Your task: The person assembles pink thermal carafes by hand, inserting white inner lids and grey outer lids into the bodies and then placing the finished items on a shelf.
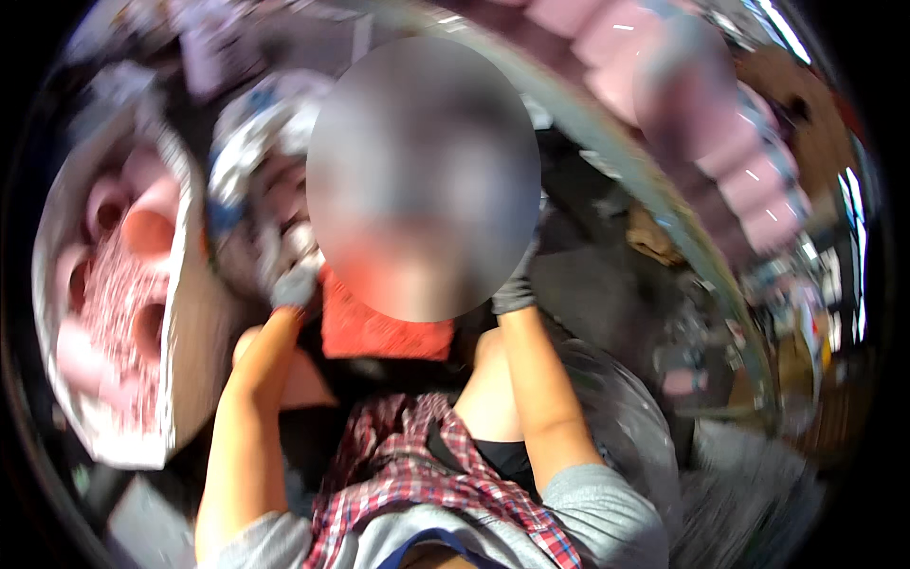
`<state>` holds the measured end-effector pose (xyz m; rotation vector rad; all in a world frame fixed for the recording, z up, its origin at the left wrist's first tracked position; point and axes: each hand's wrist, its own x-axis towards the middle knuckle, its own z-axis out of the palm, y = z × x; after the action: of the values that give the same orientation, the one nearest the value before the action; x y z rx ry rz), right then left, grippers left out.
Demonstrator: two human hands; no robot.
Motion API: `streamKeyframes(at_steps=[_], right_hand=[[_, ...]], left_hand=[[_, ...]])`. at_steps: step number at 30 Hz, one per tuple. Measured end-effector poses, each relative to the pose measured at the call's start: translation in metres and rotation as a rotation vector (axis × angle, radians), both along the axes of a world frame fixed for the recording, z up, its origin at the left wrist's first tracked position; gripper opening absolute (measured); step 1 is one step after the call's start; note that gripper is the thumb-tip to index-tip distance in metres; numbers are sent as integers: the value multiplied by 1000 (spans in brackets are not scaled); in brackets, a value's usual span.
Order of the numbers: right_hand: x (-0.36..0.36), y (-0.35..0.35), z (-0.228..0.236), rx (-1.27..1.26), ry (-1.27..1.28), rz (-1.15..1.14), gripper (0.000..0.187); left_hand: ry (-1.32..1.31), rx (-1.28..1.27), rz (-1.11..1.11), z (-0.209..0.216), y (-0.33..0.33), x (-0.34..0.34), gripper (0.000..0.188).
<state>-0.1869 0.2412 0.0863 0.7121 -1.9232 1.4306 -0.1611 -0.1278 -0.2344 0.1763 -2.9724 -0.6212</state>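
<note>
My left hand (298, 284), in a grey glove, is at the left edge of a red, rough-textured block or pad (387, 332) in front of my knees. Its fingers are smeared by motion, so I cannot make out a grip. On the other side, my right hand (514, 296) also wears a grey glove. Only the wrist end shows; a large blurred oval covers its fingers and the upper part of the red piece. Just beyond my left hand stands a white and blue plastic bag (248, 161) with pinkish pieces inside.
At left stands a tall open sack (185, 284) holding pink cylinders (152, 220) and pink shreds or strands (123, 303). A long curved ledge (607, 142) crosses at right, with rows of pink cylindrical goods (758, 190) behind it. Clear plastic sheeting (626, 408) lies beside my right arm.
</note>
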Motion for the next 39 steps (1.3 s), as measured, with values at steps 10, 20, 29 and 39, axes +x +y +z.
streamKeyframes(at_steps=[10, 20, 29, 39], right_hand=[[2, 11, -22, -301, -599, 32, 35], [4, 16, -19, -369, -697, 89, 37], [7, 18, -20, -395, -776, 133, 40], [13, 32, -32, -306, -815, 119, 37]], left_hand=[[-163, -189, -168, 100, 81, 20, 37], [-171, 30, -13, 113, 88, 8, 33], [34, -183, -25, 61, 87, 27, 39], [-136, -348, 122, 36, 59, 0, 25]])
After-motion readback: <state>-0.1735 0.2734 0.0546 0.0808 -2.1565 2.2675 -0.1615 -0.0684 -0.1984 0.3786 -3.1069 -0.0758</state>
